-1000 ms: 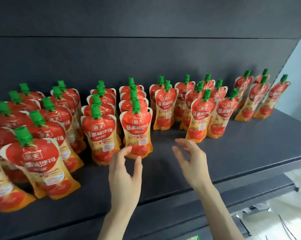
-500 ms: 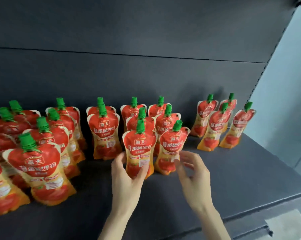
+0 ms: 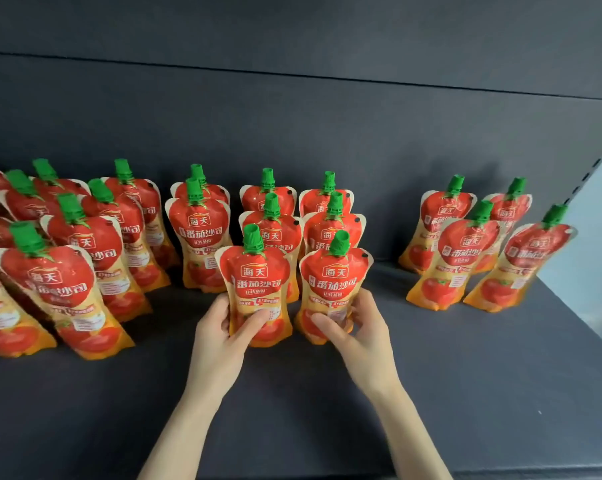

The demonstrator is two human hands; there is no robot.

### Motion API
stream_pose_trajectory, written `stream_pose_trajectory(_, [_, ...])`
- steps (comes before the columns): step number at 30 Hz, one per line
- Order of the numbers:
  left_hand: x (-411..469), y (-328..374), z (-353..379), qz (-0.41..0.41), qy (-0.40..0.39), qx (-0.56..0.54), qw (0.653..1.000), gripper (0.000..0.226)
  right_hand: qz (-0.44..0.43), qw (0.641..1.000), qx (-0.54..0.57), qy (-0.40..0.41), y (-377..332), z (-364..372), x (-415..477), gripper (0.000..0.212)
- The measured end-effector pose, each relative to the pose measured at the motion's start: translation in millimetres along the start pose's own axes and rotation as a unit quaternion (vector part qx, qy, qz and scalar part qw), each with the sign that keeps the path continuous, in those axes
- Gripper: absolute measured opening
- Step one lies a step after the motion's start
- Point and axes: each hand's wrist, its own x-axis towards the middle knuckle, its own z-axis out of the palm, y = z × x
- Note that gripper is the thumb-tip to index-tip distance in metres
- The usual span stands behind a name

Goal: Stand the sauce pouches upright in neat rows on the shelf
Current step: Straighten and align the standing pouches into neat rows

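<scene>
Since half a second ago the right hand point(image 3: 358, 327) has closed round the lower half of the right front pouch point(image 3: 336, 271), which leaned rightward then and now stands nearly upright, while the left hand point(image 3: 219, 334) still grips the left front pouch point(image 3: 256, 271) just beside it. Both stand on the matte dark shelf point(image 3: 465, 375) at the near end of the middle rows. They are glossy, soft-sided, waisted pouches, tomato-red above orange bases, with ribbed green screw caps point(image 3: 252, 239).

Bare shelf point(image 3: 483, 393) runs along the front, and a wide gap opens between the middle pouch rows point(image 3: 330, 237) and the right-hand pouch cluster point(image 3: 465, 251); the left pouches point(image 3: 84, 244) crowd tightly.
</scene>
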Motion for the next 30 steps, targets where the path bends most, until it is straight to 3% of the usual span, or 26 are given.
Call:
stream_pose_trajectory(11, [-52,18,-34,0.005,0.055,-0.043,0.998,0.026,0.020,0.985,0.152,-0.074,-26,24,-33,0.035])
stream_pose_trajectory(18, [-78,24,-100,0.033,0.035,-0.069,0.996,0.029,0.026,0.977,0.181,-0.113,-47,89,-71,0.025])
stream_pose_trajectory(26, [-90,3,-225,0.046,-0.008,-0.067,0.997,0.020,0.011,0.980,0.192,-0.048,-69,199,-128,0.031])
stream_pose_trajectory(30, [-89,-4,-274,0.055,-0.008,-0.058,0.997,0.018,0.005,0.986,0.164,-0.012,-80,242,-148,0.024])
